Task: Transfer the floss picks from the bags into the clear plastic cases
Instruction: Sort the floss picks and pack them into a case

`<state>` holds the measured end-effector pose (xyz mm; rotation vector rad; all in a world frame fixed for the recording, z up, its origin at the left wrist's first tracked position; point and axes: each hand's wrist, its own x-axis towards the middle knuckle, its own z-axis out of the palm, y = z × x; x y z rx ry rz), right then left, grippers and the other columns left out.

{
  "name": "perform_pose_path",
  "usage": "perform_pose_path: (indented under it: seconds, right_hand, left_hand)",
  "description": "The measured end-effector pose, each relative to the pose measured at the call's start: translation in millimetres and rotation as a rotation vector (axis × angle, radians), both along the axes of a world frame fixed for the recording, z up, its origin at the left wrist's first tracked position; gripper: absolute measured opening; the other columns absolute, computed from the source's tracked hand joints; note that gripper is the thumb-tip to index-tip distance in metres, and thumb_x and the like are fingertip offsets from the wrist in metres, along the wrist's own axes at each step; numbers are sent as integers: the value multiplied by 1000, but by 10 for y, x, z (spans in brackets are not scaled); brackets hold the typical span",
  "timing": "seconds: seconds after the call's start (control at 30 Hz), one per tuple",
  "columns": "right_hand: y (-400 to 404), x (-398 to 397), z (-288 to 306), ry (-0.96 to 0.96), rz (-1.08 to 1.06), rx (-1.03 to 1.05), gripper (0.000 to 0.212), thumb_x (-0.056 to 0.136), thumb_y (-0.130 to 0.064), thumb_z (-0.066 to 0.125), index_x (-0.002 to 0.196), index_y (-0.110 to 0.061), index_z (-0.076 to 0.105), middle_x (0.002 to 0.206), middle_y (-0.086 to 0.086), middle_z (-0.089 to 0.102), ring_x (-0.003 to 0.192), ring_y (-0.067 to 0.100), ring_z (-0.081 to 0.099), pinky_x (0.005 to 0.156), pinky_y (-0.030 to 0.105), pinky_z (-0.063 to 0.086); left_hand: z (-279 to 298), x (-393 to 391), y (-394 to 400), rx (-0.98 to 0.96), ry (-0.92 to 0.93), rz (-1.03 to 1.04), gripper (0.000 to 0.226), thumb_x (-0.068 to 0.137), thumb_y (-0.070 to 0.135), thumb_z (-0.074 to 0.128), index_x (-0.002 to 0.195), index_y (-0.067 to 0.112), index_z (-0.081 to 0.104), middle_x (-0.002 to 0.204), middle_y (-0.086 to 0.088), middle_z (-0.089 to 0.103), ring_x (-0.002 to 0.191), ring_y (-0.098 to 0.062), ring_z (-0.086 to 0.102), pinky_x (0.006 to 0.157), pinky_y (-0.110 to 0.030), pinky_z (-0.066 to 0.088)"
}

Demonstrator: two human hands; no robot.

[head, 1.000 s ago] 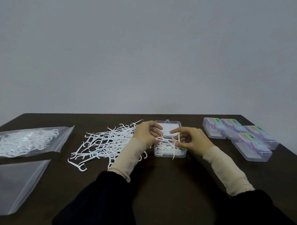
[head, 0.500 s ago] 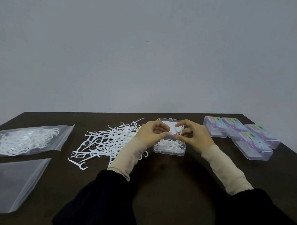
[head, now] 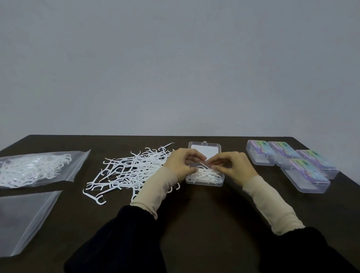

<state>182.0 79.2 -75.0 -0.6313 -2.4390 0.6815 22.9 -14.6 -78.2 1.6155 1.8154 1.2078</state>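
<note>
Both hands are working over the open case (head: 204, 179) at the tabletop (head: 192, 218) centre. The left hand (head: 181, 164) and right hand (head: 234, 168) are meeting fingertip to fingertip above the case's tray, together pinching a pick (head: 203, 165) between them; neither grip is released. The pick's long axis is lying roughly left-right and slightly tilted, about along the tray's long side. The tray sits directly below the pinch, so the coming move is judged to be a short lowering, not a reach. Both hands are equally near.

The tray is already holding a layer of picks. The loose pile (head: 131, 171) is lying just left of the left hand, which is nearer to it. One bag (head: 31, 168) at far left is still holding picks; another bag (head: 15, 218) in front of it looks empty. Four closed cases (head: 304, 177) are sitting at the right.

Versus half a second ago: the pick was standing nearly upright in the right fingers; now it is turned flatter and lower. The case is unmoved.
</note>
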Motion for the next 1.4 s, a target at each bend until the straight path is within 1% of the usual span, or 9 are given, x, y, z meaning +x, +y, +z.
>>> perform_pose_path:
  seconds: [0.13, 0.27, 0.47, 0.6, 0.7, 0.87, 1.03, 1.27, 1.4]
  right_hand:
    - [-14, 7, 17, -40, 14, 49, 16, 81, -6, 67, 96, -12, 72, 88, -6, 66, 75, -2, 59, 73, 0, 44]
    - [-6, 28, 19, -154, 9, 51, 14, 81, -19, 69, 95, -17, 72, 95, 0, 69, 83, 7, 59, 79, 13, 46]
    - [-50, -15, 28, -217, -61, 84, 12, 81, -16, 69, 93, -18, 73, 94, -2, 65, 85, 10, 57, 84, 22, 49]
    - [-70, -14, 32, -195, -46, 85, 13, 81, -9, 67, 92, -14, 73, 95, 1, 66, 83, 7, 54, 83, 19, 45]
    - [-81, -21, 32, -173, -37, 81, 15, 83, -4, 64, 92, -11, 73, 98, 4, 68, 87, 8, 54, 89, 20, 44]
    - [-115, -56, 5, -143, -56, 74, 16, 84, -4, 64, 91, -14, 74, 100, 3, 69, 95, 13, 60, 92, 22, 43]
    - [-186, -80, 6, -114, -47, 133, 13, 83, -5, 64, 90, -12, 73, 97, 3, 68, 89, 16, 63, 91, 28, 48]
    - [-390, -188, 38, -77, 8, 208, 17, 84, -3, 57, 91, -13, 70, 96, 3, 67, 91, 19, 59, 88, 36, 47]
    - [-549, -310, 60, -77, 64, 175, 21, 85, -5, 55, 97, -17, 67, 101, 0, 66, 97, 15, 58, 92, 35, 45]
  left_hand:
    - [-10, -19, 12, 11, -54, 18, 39, 73, -20, 57, 97, 10, 64, 95, -14, 69, 75, -3, 64, 77, -18, 52]
    - [-7, -22, 3, -4, -65, 19, 37, 72, -17, 64, 97, 10, 64, 90, -12, 67, 78, -12, 63, 80, -23, 52]
    - [-18, 6, 2, -37, -20, 28, 39, 72, -21, 56, 99, 6, 64, 92, -18, 70, 66, 9, 62, 72, -11, 50]
    - [-1, 31, -17, -31, -35, 44, 22, 79, -5, 66, 97, 8, 65, 91, -14, 71, 78, -9, 66, 80, -21, 52]
    - [3, 47, -22, -31, -54, 40, 32, 69, -9, 74, 93, 9, 64, 87, -12, 70, 75, -8, 65, 77, -17, 52]
    - [-28, 74, 10, -13, -3, 125, 39, 67, -22, 56, 92, 7, 66, 88, -15, 71, 73, -6, 64, 70, -10, 50]
    - [5, 108, -16, 27, -19, 138, 34, 73, -19, 51, 90, 7, 66, 88, -17, 71, 70, -4, 64, 81, -22, 52]
    - [167, 34, -231, 111, 55, 152, 31, 76, -16, 50, 90, 4, 68, 80, -3, 68, 71, 4, 63, 75, -13, 51]
    - [243, -276, -541, 133, 173, 211, 26, 80, -10, 57, 91, 9, 70, 85, -2, 70, 79, -6, 64, 77, -15, 51]
